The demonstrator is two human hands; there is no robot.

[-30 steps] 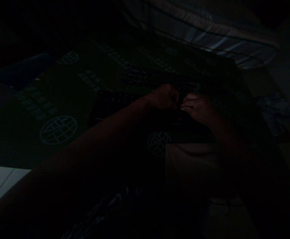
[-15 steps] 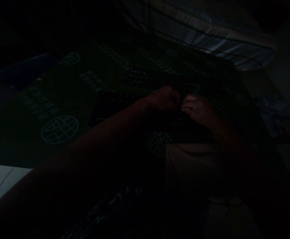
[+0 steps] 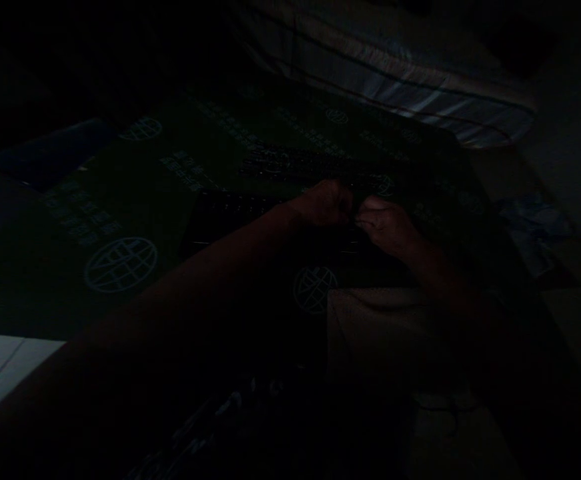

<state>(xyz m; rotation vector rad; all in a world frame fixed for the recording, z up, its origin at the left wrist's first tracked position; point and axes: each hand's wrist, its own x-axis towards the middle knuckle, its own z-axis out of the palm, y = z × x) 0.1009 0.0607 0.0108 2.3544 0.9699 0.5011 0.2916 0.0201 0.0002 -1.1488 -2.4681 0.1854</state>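
The picture is very dark. My left hand (image 3: 331,201) is closed, its fingers curled over a black flat thing that looks like a keyboard (image 3: 220,220), lying on a green printed sheet (image 3: 95,307). Close beside it on the right, my right hand (image 3: 383,223) is closed too, thumb and fingers pinched together. The fingertips of both hands nearly meet above the black thing. Whatever is between them is too dark to make out. Just beyond the hands lies a second long dark piece (image 3: 280,160) with rows of small pale marks.
A striped, cushion-like edge (image 3: 420,93) runs across the back. Dark blue flat things (image 3: 55,150) lie at the left, and a crumpled pale cloth or bag (image 3: 535,227) at the right. A brownish flap (image 3: 370,320) is near my body. White floor tiles (image 3: 5,367) show at lower left.
The view has shifted slightly, so both hands appear a little lower and further left. They keep the same closed, near-touching pose. The black thing looks unmoved on the sheet.
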